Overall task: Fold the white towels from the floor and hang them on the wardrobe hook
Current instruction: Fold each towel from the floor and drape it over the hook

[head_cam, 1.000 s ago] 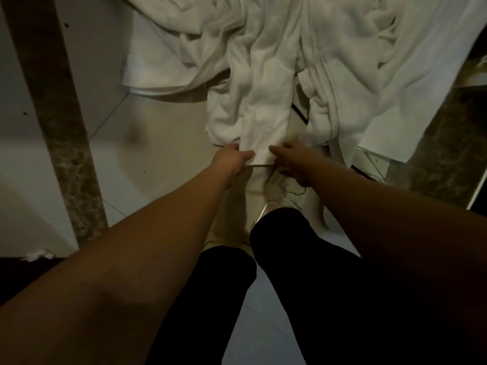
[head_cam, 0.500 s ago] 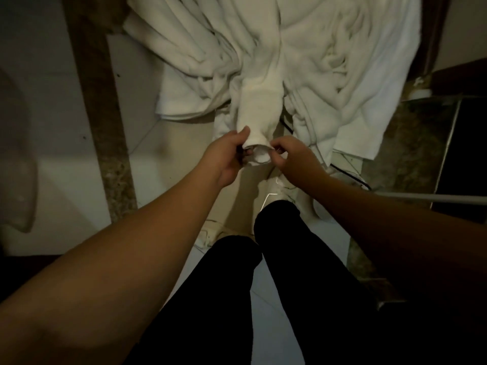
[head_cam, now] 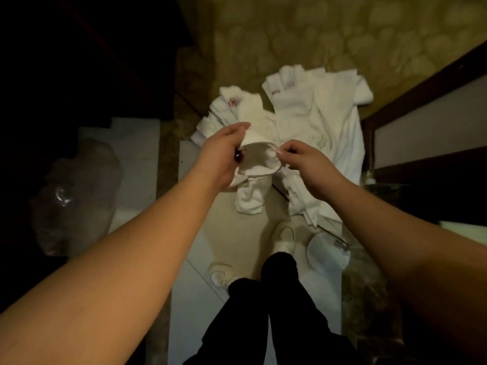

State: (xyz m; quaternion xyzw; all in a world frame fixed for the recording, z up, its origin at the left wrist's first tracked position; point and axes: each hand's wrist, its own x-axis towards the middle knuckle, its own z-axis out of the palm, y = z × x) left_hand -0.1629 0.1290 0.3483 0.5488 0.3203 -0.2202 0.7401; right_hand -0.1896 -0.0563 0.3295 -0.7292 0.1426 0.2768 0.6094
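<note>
A narrow white towel (head_cam: 251, 204) hangs from both my hands above the floor. My left hand (head_cam: 224, 151) grips one side of its upper edge and my right hand (head_cam: 300, 159) pinches the other side, so the edge sags open between them. Its lower end droops toward the tiles. Behind it a heap of white towels (head_cam: 316, 122) lies crumpled on the floor, some with small red marks. The wardrobe hook is not in view.
A clear plastic bag (head_cam: 76, 198) lies on the floor at the left. A dark wooden frame (head_cam: 411, 101) runs along the right. My legs and pale shoes (head_cam: 283, 235) stand below the hands, beside a round white lid (head_cam: 328, 255). Patterned carpet (head_cam: 316, 35) lies beyond the heap.
Both hands have lifted the towel's end off the floor and away from the heap. The view has risen and tilted forward, so the heap now looks smaller and farther.
</note>
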